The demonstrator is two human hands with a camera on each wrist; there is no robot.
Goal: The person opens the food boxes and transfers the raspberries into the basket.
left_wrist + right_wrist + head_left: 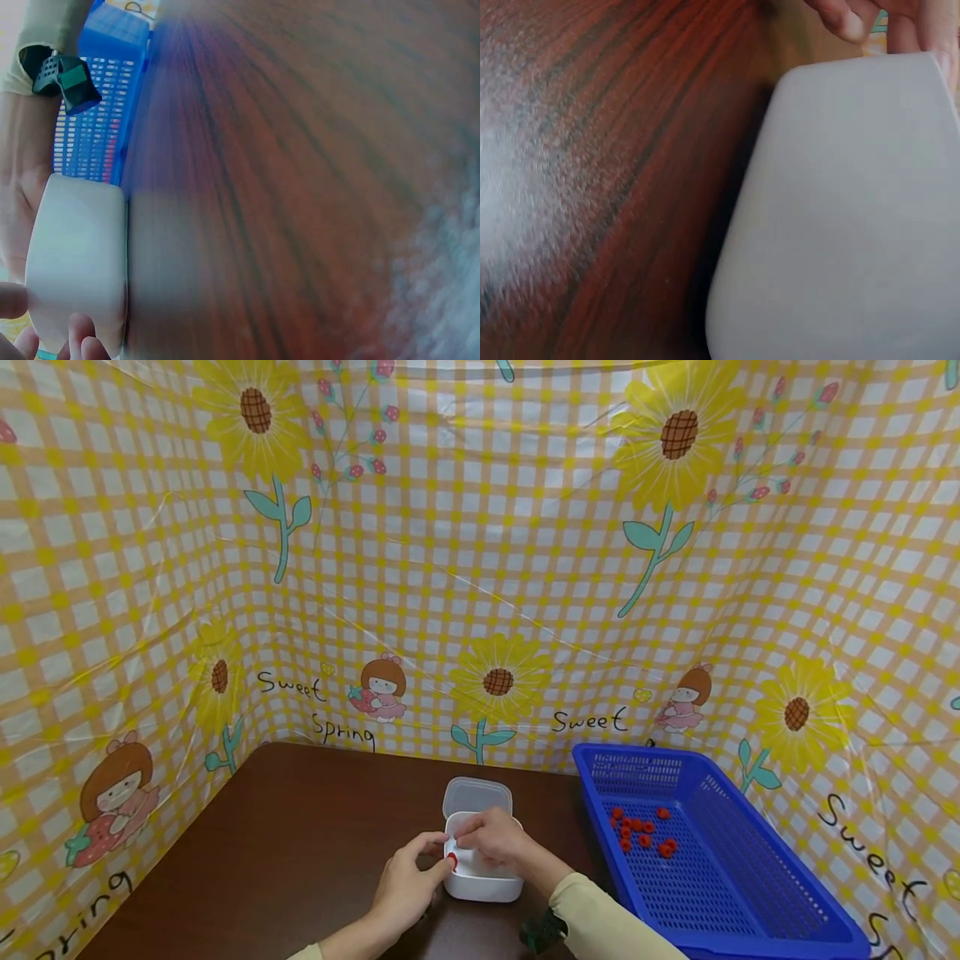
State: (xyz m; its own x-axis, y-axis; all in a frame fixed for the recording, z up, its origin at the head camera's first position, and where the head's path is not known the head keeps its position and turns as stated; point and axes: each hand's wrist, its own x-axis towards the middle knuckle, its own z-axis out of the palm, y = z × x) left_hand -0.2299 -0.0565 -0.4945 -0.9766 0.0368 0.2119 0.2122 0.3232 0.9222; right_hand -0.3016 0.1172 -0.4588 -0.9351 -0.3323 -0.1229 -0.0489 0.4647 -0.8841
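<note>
A white box (pixel 483 888) stands on the brown table with its translucent lid (pixel 477 797) tipped back. My left hand (pixel 401 881) grips the box at its left rim, its fingers also visible against the box in the left wrist view. A small red piece (pixel 452 860) shows beside the left thumb tip; whether the thumb touches it is unclear. Over the box's opening, my right hand (pixel 495 835) reaches in with bent fingers. Anything between those fingertips is hidden. In the right wrist view, the white box (pixel 840 202) fills much of the picture.
To the right stands a blue perforated basket (pixel 720 893) holding several small red pieces (pixel 645 841). A dark device (pixel 543 932) sits at my right wrist. Behind the table (pixel 300 827) hangs a yellow checked cloth (pixel 427 610) with sunflowers.
</note>
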